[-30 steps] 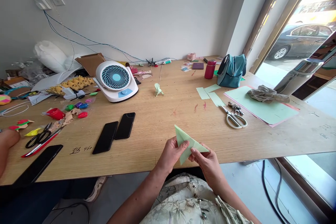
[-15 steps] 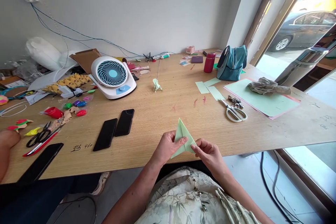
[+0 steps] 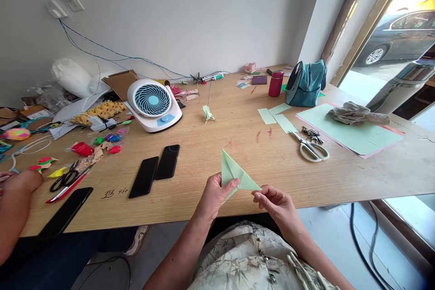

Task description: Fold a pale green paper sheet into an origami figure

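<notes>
A light green folded paper (image 3: 234, 170), pointed at the top and at the right, is held up over the table's front edge. My left hand (image 3: 215, 193) grips its left side, thumb across the front face and fingers behind. At the paper's right tip, my right hand (image 3: 274, 200) pinches the corner between thumb and fingers. Farther back on the table stands a small folded green paper figure (image 3: 208, 114). White-handled scissors (image 3: 313, 148) lie to the right, beside a bunch of keys (image 3: 312, 134) and pale green paper strips (image 3: 285, 123).
Phones (image 3: 143, 176) lie left of my hands. A white fan (image 3: 154, 104) stands behind them. Another person's arm (image 3: 20, 204) rests at the far left near black scissors (image 3: 64, 179). Green sheets (image 3: 353, 133), a teal bag (image 3: 306, 84) and a red flask (image 3: 275, 83) are at the right.
The paper has turned in my hands, its right point now reaching farther right. My right hand has shifted slightly right, out to that tip. The whole view has swung a little left.
</notes>
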A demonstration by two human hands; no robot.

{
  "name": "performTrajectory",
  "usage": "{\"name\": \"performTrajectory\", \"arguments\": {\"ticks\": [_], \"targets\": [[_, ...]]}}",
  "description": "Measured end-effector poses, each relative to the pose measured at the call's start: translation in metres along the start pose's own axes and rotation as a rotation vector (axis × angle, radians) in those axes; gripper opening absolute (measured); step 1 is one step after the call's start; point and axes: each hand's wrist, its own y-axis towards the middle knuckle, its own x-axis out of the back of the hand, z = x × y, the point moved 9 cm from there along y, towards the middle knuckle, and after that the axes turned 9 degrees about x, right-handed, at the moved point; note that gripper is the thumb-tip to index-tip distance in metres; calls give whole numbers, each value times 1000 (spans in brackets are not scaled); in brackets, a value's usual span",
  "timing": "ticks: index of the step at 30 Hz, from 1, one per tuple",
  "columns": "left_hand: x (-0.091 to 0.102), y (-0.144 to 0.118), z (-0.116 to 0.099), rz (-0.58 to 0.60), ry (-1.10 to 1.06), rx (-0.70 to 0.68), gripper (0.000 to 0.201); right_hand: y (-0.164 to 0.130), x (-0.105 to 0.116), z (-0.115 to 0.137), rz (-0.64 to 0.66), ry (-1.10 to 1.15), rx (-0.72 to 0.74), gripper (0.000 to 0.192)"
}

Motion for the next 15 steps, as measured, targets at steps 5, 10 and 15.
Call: {"name": "performTrajectory", "arguments": {"ticks": [5, 10, 15], "targets": [[2, -7, 1, -48, -40, -29, 35, 5, -4, 4, 0, 32, 38, 34], [-8, -14, 7, 41, -116, -19, 32, 9, 1, 7, -72, 58, 68, 35], [-18, -17, 12, 102, -153, -3, 35, 9, 2, 12, -81, 64, 85, 37]]}}
